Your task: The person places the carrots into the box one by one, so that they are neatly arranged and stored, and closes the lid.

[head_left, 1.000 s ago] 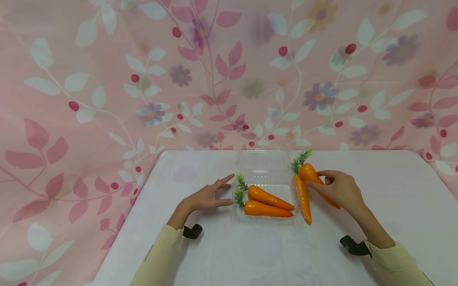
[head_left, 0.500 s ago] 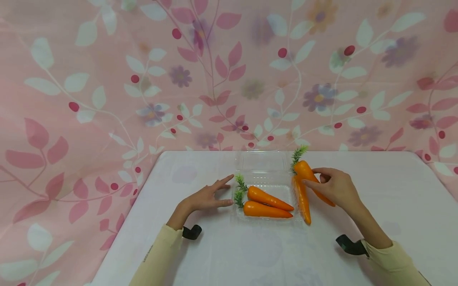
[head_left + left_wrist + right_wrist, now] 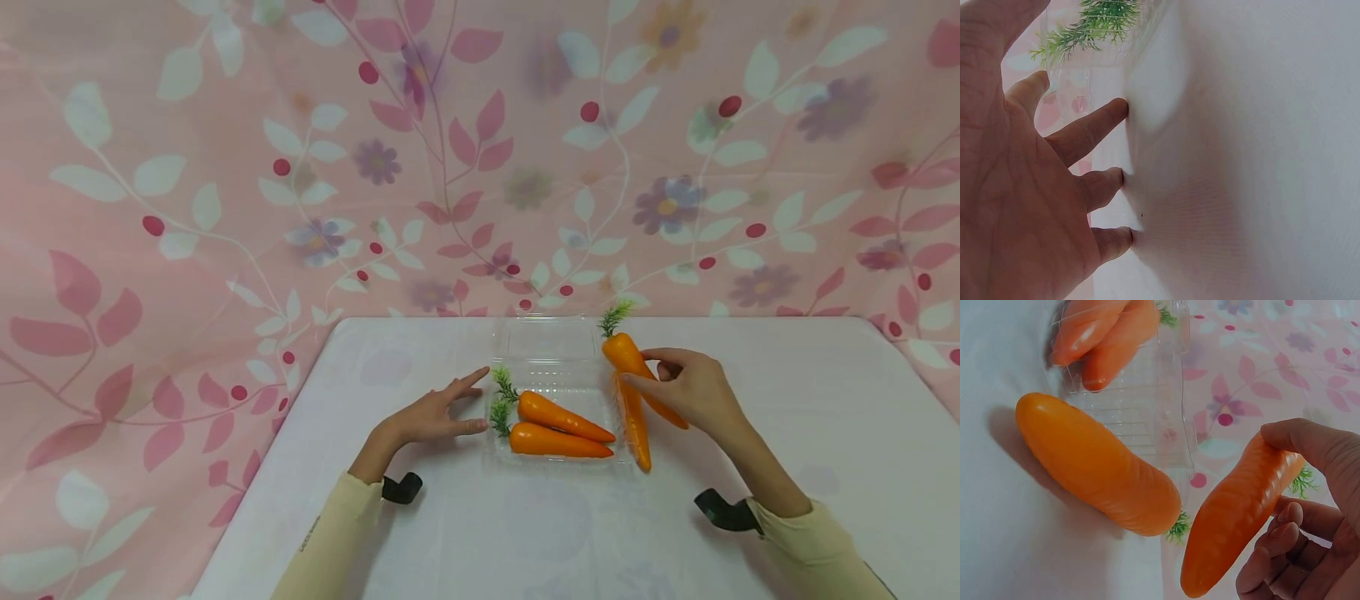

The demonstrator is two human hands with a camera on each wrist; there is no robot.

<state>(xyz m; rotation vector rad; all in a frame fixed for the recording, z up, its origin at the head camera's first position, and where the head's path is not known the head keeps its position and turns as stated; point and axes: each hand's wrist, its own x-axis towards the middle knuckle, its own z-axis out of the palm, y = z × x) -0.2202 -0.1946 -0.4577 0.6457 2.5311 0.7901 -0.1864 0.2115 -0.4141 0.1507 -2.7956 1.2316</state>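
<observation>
My right hand (image 3: pixel 693 390) pinches an orange toy carrot (image 3: pixel 621 350) with green leafy tops between thumb and fingers. In the right wrist view this carrot (image 3: pixel 1235 512) slants, its tip pointing down. A second carrot (image 3: pixel 1097 462) lies on the cloth right beside the clear plastic clamshell box (image 3: pixel 553 340). Two more carrots, an upper one (image 3: pixel 562 414) and a lower one (image 3: pixel 558 440), lie side by side in the box, leaves to the left. At the box's left edge, my left hand (image 3: pixel 427 415) is spread with its fingers extended; fingertips (image 3: pixel 1119 107) meet the cloth in the left wrist view.
The box's lid is folded back toward the table's far edge. A white cloth (image 3: pixel 547 533) covers the table. Behind it hangs a pink floral curtain (image 3: pixel 480 167). A black wrist mount (image 3: pixel 726 510) sits below the right hand, another (image 3: pixel 402 488) below the left.
My right hand has moved left with its carrot, whose leafy end now reaches the box's back right corner, over the top of the carrot lying there. The left hand stays put.
</observation>
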